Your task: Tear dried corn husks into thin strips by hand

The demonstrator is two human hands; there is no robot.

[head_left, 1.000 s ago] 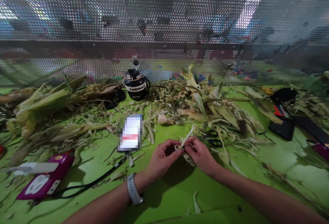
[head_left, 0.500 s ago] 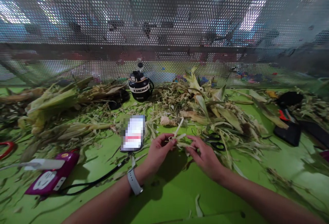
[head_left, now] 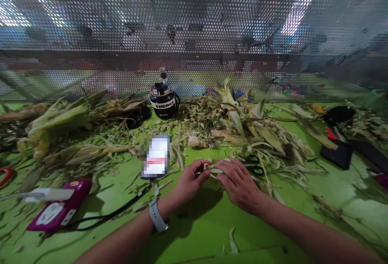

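Pale corn husk strips (head_left: 214, 171) run between my two hands over the green table. My left hand (head_left: 191, 180), with a grey watch band on its wrist, pinches them between thumb and fingertips. From the other side my right hand (head_left: 238, 181) is closed on the strips, its fingers covering much of them. How the strips are bent or knotted is hidden. Just behind my right hand, black-handled scissors (head_left: 256, 170) lie partly covered by husks. A phone (head_left: 156, 157) with a lit screen lies left of my left hand.
Corn husk heaps (head_left: 260, 130) spread along the back and right. More husks (head_left: 63, 122) lie at left, beside a black jug (head_left: 163, 101). A purple power strip (head_left: 62, 207) with a white plug sits front left. A perforated metal panel (head_left: 194, 21) stands behind the table (head_left: 209, 231).
My right hand has come in leftward and turned palm down over the strips. The strip end that stuck up between my hands no longer shows. My left hand keeps its pinch.
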